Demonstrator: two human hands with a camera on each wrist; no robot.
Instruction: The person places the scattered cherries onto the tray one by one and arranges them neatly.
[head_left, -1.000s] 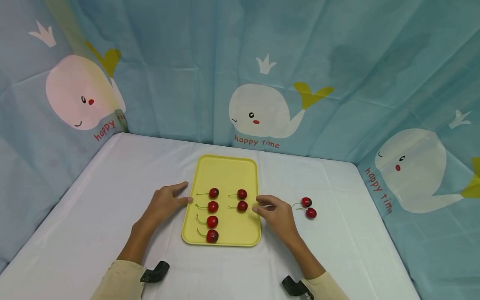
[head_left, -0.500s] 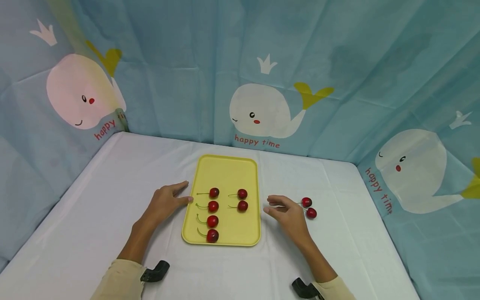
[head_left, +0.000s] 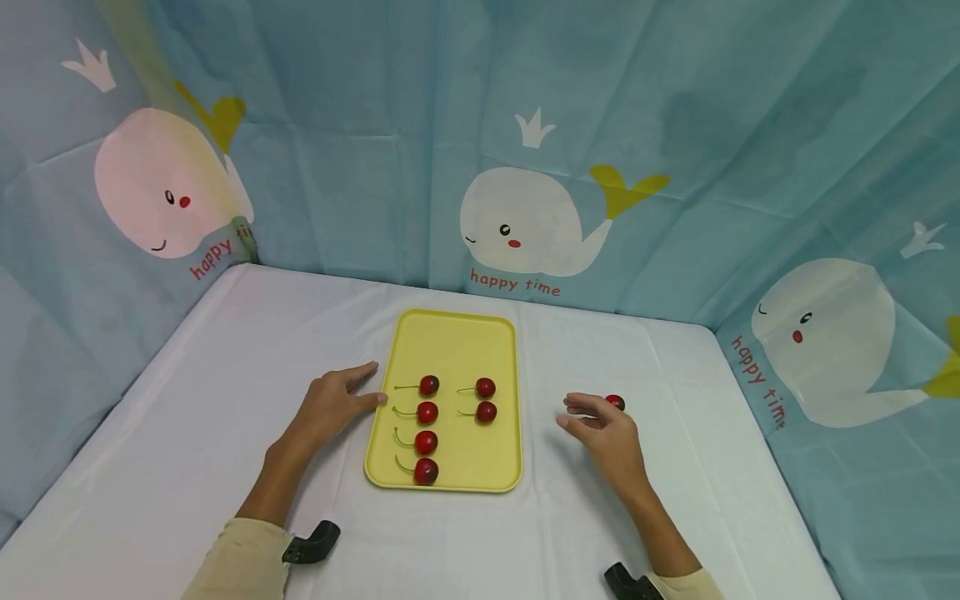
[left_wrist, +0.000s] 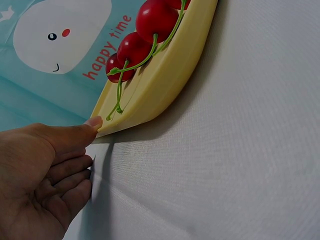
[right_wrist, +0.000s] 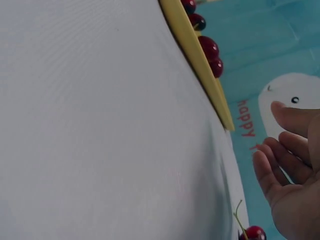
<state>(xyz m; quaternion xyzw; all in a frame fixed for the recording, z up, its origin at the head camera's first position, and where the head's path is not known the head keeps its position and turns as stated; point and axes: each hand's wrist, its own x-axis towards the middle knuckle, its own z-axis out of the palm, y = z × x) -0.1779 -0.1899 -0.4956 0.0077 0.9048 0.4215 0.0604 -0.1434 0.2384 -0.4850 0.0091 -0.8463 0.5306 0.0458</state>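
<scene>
A yellow rectangular tray (head_left: 465, 350) lies on the white cloth. On it are a left column of several red cherries (head_left: 425, 442) with green stems and a right pair of cherries (head_left: 486, 412). My left hand (head_left: 328, 410) is at the tray's left side, its thumb touching the rim (left_wrist: 97, 131) and its index finger extended just off the edge. The other fingers hang loosely bent in the left wrist view. To the tray's right, my right hand (head_left: 606, 435) hovers with relaxed fingers and holds nothing. Beside it one loose cherry (head_left: 615, 402) shows; the second loose one is hidden behind the hand.
White cloth (head_left: 465, 542) covers the table around the tray. A blue curtain (head_left: 360, 200) printed with whales closes off the back and sides. Black camera mounts (head_left: 311, 543) sit at both wrists.
My right hand has moved right, from the tray's right edge to the loose cherries, and now covers one of them. The left hand and the tray cherries stay where they were.
</scene>
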